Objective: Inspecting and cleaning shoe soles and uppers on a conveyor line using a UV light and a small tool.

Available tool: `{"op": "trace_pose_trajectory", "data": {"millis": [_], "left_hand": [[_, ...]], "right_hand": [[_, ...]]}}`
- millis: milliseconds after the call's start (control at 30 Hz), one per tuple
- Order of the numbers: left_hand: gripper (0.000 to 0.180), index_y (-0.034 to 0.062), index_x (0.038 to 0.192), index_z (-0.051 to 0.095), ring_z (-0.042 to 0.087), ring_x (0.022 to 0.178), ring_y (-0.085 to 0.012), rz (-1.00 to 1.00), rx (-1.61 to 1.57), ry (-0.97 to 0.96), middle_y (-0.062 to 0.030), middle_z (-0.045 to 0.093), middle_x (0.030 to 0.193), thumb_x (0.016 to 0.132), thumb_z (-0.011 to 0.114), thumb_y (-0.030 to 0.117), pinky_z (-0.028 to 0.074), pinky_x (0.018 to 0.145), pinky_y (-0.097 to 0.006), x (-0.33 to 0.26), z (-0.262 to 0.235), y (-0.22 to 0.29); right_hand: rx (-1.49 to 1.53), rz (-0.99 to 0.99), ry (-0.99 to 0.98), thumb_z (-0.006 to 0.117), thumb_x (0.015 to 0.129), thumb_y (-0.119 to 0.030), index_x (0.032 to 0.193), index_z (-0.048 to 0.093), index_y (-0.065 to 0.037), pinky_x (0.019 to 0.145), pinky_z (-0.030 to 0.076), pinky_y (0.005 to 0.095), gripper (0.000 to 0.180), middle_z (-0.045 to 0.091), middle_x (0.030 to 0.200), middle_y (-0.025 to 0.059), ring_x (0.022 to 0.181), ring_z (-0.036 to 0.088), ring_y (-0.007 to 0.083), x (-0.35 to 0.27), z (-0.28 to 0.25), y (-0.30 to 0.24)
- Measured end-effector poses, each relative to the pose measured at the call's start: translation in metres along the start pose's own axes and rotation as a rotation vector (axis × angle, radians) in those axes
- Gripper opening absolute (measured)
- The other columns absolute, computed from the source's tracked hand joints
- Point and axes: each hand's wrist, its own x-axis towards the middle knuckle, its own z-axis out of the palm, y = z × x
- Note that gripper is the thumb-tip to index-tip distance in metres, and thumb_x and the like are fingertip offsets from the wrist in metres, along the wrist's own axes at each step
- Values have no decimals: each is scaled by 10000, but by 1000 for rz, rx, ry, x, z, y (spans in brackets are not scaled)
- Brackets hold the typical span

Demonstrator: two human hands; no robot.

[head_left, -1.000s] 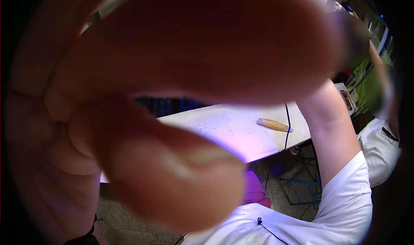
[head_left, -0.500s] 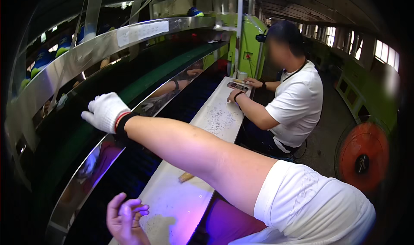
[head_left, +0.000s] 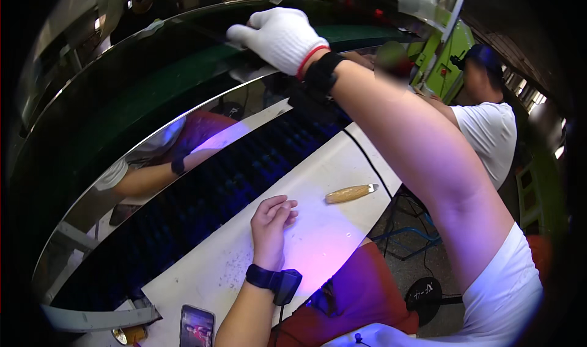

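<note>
My right hand (head_left: 278, 38), in a white knitted glove with a red cuff, reaches over the dark green conveyor belt (head_left: 153, 90). Its fingers look bent together, and whatever they may hold is hidden. Below, my bare left hand (head_left: 272, 217) hovers at or just over the white worktop (head_left: 312, 169), fingers loosely curled and apart, holding nothing. To its right, a short-bladed knife with a wooden handle (head_left: 348, 193) lies on the worktop. Dark wristbands with small boxes are on both wrists.
A shiny metal panel (head_left: 147, 157) and a dark slotted strip run between belt and worktop. A phone (head_left: 197, 327) lies at the front, near a small can-like item (head_left: 129, 335). A co-worker in white (head_left: 486, 124) sits at the right. A black cable (head_left: 367, 154) crosses the worktop edge.
The view has swung left and down. My right hand remains out over the belt. My left hand now shows fully above the worktop, and the phone has come into view.
</note>
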Motion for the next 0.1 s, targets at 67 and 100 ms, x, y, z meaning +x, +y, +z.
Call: {"op": "trace_pose_trajectory", "data": {"millis": [67, 100], "left_hand": [[261, -6, 1261, 636, 710, 937, -159, 12, 5, -8, -134, 764, 1142, 1040, 687, 124, 562, 872, -287, -3, -3, 5], [261, -6, 1259, 637, 709, 943, -160, 32, 16, -12, -132, 765, 1142, 1037, 691, 120, 562, 876, -288, -6, -7, 1]], "right_hand": [[-47, -1, 7, 648, 1003, -526, 1004, 793, -34, 893, 625, 433, 514, 786, 891, 160, 860, 795, 272, 2, 7, -9], [-15, -33, -1, 648, 1003, -526, 1004, 793, -34, 893, 625, 433, 514, 786, 891, 160, 860, 795, 272, 6, 21, -23]]}}
